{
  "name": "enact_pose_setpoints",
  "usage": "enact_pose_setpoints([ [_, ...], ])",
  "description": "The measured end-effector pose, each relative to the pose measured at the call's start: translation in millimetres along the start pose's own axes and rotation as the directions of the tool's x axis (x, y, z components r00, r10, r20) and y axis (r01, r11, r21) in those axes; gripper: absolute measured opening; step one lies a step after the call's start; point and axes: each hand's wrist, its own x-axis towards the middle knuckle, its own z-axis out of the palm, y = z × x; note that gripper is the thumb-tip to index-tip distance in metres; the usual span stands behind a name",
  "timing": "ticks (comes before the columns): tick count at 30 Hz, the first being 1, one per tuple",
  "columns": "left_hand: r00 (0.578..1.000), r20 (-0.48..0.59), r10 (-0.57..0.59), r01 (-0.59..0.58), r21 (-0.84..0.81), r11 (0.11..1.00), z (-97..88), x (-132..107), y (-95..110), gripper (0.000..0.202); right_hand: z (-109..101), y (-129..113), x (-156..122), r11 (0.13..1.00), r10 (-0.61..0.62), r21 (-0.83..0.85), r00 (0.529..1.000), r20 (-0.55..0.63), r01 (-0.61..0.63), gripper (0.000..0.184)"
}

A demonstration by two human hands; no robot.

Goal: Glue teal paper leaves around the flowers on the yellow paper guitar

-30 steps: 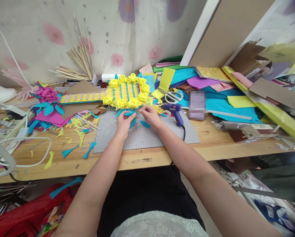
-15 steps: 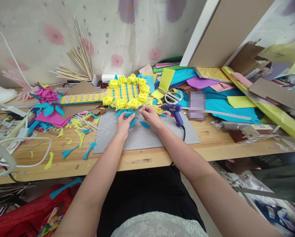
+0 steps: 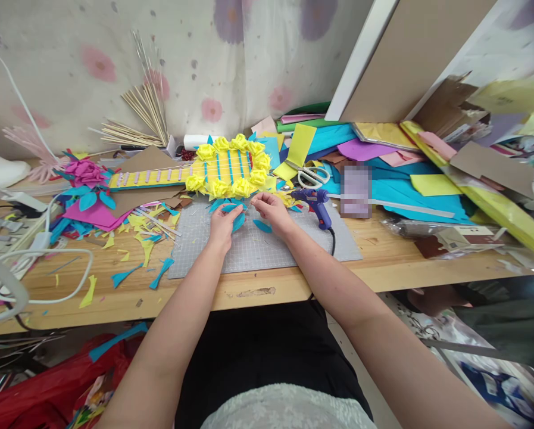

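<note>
My left hand (image 3: 222,227) is closed on a blue paper leaf (image 3: 239,223), gripped between thumb and fingers over the cutting mat (image 3: 249,256). Close by on the right, my right hand (image 3: 273,213) is pinched, fingertips just off the leaf; whatever it holds is too small to name. Another blue leaf (image 3: 262,226) lies on the mat beside that hand. Just behind both hands rests a yellow paper guitar (image 3: 177,174), its body ringed with yellow paper roses (image 3: 219,189). A blue glue gun (image 3: 321,210) stands to the right of my right hand.
White-handled scissors (image 3: 314,177) lie behind the glue gun. Blue and yellow paper scraps (image 3: 147,247) litter the left of the wooden table (image 3: 267,292). Coloured sheets (image 3: 396,185) are piled at right. A white cable (image 3: 47,301) loops at far left; wooden sticks (image 3: 148,110) stand behind.
Both hands stay almost in place. My left hand and the leaf in it have shifted very slightly to the left.
</note>
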Motion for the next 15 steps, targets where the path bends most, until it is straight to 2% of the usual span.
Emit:
enact_pose_setpoints([
  [15,1.000,0.004,-0.002,0.002,0.028,1.000,-0.2,-0.9,-1.1,0.034,0.5,1.5,0.3,0.999,-0.017,-0.035,1.000,0.007,0.017,0.030],
])
